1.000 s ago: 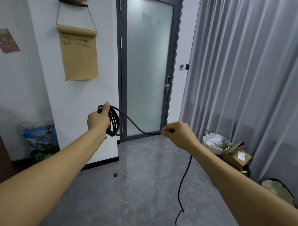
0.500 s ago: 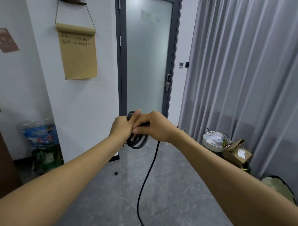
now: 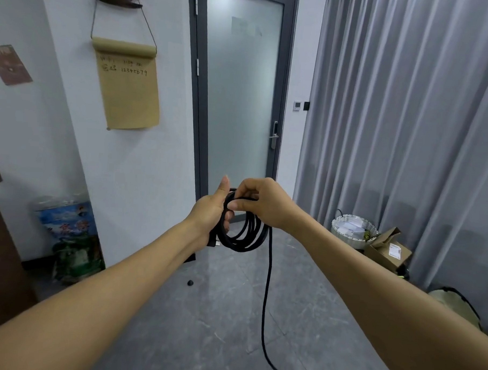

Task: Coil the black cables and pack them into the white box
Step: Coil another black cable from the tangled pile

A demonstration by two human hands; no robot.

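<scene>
A black cable (image 3: 246, 235) hangs in several loops from my left hand (image 3: 212, 211), which grips the top of the coil with the thumb raised. Touching it from the right, my right hand (image 3: 260, 203) pinches a strand of the same cable at the top of the coil. From there the loose end (image 3: 265, 311) drops straight down to the grey floor and leaves the bottom of the view. A plug end shows just below my left hand. No white box is in view.
A frosted glass door (image 3: 241, 100) stands straight ahead, grey curtains (image 3: 407, 136) on the right. A white woven basket (image 3: 353, 227) and a brown cardboard box (image 3: 388, 251) sit on the floor at right. A small black object (image 3: 190, 282) lies on the floor.
My hands came together from apart, the right one bringing a length of cable to the coil. The coil now hangs lower with one more loop, and the loose end has shifted right.
</scene>
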